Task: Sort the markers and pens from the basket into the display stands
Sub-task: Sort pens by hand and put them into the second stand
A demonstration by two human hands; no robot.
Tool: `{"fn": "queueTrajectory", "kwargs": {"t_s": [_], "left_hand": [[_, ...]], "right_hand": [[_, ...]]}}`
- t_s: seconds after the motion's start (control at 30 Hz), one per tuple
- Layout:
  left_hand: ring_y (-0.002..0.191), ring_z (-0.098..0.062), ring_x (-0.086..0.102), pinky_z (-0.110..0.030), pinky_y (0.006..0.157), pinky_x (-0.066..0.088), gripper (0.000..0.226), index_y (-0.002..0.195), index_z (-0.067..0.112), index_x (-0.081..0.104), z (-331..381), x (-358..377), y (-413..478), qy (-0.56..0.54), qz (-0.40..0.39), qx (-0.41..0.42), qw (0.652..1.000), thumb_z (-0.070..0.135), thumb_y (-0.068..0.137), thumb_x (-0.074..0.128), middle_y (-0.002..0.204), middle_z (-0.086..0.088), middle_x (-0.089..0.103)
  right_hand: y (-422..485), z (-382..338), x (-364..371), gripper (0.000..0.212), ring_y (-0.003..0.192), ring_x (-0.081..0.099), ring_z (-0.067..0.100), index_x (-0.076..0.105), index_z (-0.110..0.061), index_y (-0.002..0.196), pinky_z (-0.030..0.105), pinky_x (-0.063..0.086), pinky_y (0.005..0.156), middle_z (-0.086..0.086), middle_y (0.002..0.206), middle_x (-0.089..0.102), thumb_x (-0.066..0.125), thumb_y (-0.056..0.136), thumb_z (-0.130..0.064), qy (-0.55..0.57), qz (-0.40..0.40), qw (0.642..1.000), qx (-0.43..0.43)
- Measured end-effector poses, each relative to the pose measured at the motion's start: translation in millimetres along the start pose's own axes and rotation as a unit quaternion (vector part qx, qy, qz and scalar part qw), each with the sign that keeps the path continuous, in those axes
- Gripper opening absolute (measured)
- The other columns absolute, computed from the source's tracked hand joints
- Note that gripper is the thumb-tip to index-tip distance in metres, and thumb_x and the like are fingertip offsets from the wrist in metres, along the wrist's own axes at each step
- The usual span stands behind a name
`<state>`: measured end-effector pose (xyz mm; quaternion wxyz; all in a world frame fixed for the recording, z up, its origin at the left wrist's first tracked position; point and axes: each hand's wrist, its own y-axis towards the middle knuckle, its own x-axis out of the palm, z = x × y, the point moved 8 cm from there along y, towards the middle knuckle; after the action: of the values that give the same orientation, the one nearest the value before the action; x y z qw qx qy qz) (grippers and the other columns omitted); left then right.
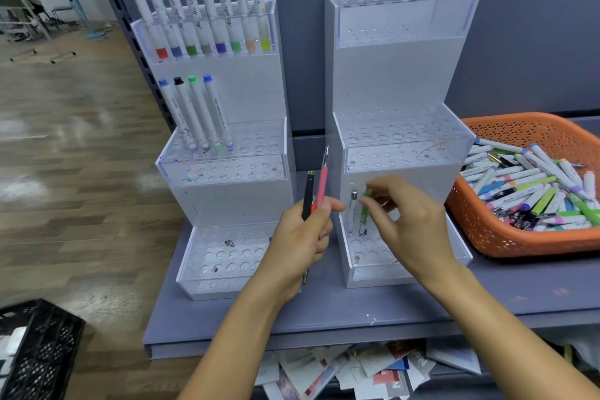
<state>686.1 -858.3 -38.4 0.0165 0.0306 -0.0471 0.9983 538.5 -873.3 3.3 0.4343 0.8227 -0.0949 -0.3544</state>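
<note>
Two white tiered display stands sit on the grey shelf: the left stand and the right stand. My left hand grips a black pen and a pink pen upright between the stands. My right hand pinches a green pen standing in the right stand's bottom tier, beside a clear silver-capped pen. The orange basket at the right holds several markers and pens. The left stand's upper tiers hold several white markers.
A black crate stands on the wooden floor at the lower left. Loose papers lie under the grey shelf. A grey back panel rises behind the stands.
</note>
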Motion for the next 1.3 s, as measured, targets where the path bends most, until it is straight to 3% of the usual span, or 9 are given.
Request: {"fn": "queueTrajectory", "kwargs": {"t_s": [0.23,0.37,0.47,0.6,0.73,0.9,1.1,1.2,1.3], "left_hand": [[0.042,-0.005,0.024,-0.014,0.039,0.021,0.025,0.095,0.016,0.064,2,0,-1,-0.004,-0.016,0.015,1.000,0.025,0.101,0.041,0.056,0.009,0.036],[0.043,-0.004,0.026,-0.013,0.041,0.023,0.026,0.098,0.018,0.066,10,10,-6,0.022,-0.065,0.050,0.996,0.030,0.098,0.043,0.060,0.005,0.040],[0.041,-0.004,0.026,-0.014,0.041,0.024,0.029,0.096,0.018,0.066,18,22,-12,0.032,-0.110,0.065,0.991,0.035,0.093,0.043,0.057,0.004,0.040],[0.036,-0.002,0.026,-0.012,0.041,0.024,0.041,0.060,0.019,0.053,26,34,-16,0.043,-0.142,0.060,0.987,0.024,0.099,0.039,0.041,0.009,0.042],[0.039,0.000,0.034,-0.009,0.044,0.028,0.047,0.053,0.015,0.045,29,34,-15,0.088,-0.155,0.069,0.982,0.019,0.100,0.041,0.044,0.006,0.043],[0.040,0.000,0.036,-0.007,0.046,0.030,0.041,0.086,0.005,0.067,32,37,-14,0.122,-0.184,0.069,0.973,0.032,0.100,0.039,0.049,0.004,0.039],[0.040,-0.003,0.022,-0.012,0.037,0.019,0.036,0.094,0.011,0.061,25,27,0,-0.022,-0.152,0.024,0.988,0.043,0.083,0.051,0.058,0.006,0.041],[0.043,-0.005,0.027,-0.013,0.038,0.019,0.015,0.090,0.007,0.058,18,18,6,-0.067,-0.118,-0.002,0.991,0.018,0.087,0.048,0.066,0.002,0.045],[0.047,-0.005,0.035,-0.016,0.042,0.027,0.028,0.088,0.006,0.061,14,13,8,-0.023,-0.095,0.008,0.995,0.003,0.099,0.035,0.074,-0.002,0.048]], "right_hand": [[-1,1,1,0.020,0.067,0.058,0.015,0.068,-0.011,0.092,0.031,0.050,0.060,-0.001,0.078,0.065,0.056,0.089,-0.027,-0.020,-0.020,1.000,0.012],[4,-12,-18,0.024,0.078,0.061,0.007,0.063,-0.013,0.108,0.010,0.046,0.069,-0.005,0.084,0.065,0.056,0.088,-0.025,0.106,0.018,0.992,0.070],[8,-21,-23,0.031,0.084,0.064,-0.002,0.053,-0.025,0.116,0.011,0.049,0.074,-0.008,0.094,0.066,0.060,0.087,-0.016,0.201,0.014,0.974,0.102],[12,-50,-31,0.031,0.096,0.056,0.021,0.070,-0.010,0.107,0.024,0.047,0.083,0.009,0.108,0.062,0.041,0.095,-0.008,0.049,0.002,0.995,-0.084],[12,-49,-27,0.038,0.093,0.050,0.025,0.073,-0.007,0.098,0.024,0.041,0.086,0.007,0.108,0.067,0.039,0.101,-0.023,0.000,-0.058,0.987,-0.147],[16,-43,-29,0.026,0.081,0.050,0.024,0.070,-0.007,0.089,0.028,0.042,0.072,0.001,0.093,0.067,0.050,0.096,-0.022,-0.028,-0.109,0.980,-0.163],[17,-9,-41,0.014,0.083,0.057,0.017,0.056,-0.012,0.104,0.019,0.043,0.077,-0.001,0.091,0.061,0.052,0.090,-0.013,0.032,-0.046,0.998,-0.031],[12,12,-45,0.051,0.085,0.064,0.013,0.039,-0.023,0.129,0.017,0.049,0.081,0.004,0.095,0.065,0.059,0.088,-0.001,0.098,0.000,0.993,0.068],[7,16,-40,0.067,0.084,0.065,0.014,0.033,-0.027,0.136,0.016,0.050,0.080,0.004,0.094,0.062,0.063,0.085,0.005,0.106,0.004,0.991,0.084]]}}
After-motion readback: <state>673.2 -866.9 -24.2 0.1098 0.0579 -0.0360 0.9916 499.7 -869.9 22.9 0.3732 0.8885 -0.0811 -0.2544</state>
